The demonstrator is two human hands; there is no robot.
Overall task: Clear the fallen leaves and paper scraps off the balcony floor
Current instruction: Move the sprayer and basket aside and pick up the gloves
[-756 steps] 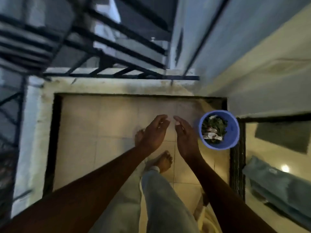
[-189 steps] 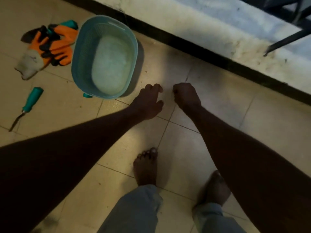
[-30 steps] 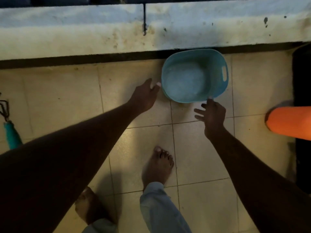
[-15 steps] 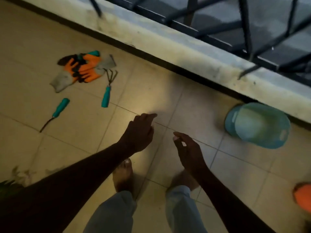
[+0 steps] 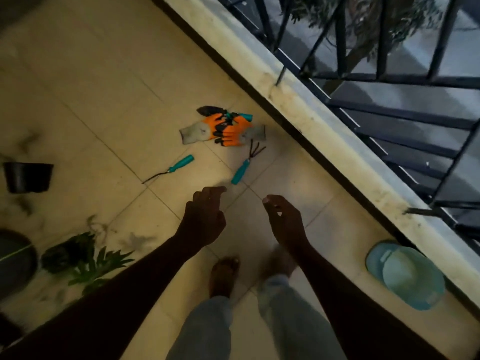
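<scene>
Orange gloves (image 5: pixel 226 129) lie near a teal-handled rake (image 5: pixel 242 170) and weeder (image 5: pixel 179 164); a teal basket (image 5: pixel 376 261) sits beside the ledge (image 5: pixel 324 131).

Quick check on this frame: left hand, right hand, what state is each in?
Left hand: open, fingers loosely curled, holding nothing.
Right hand: open, fingers loosely curled, nothing visible in it.

A dark round object (image 5: pixel 14 258) was cut off by the left edge. On the floor (image 5: pixel 104 74), smudges (image 5: pixel 27 141) were too blurred to identify.
</scene>
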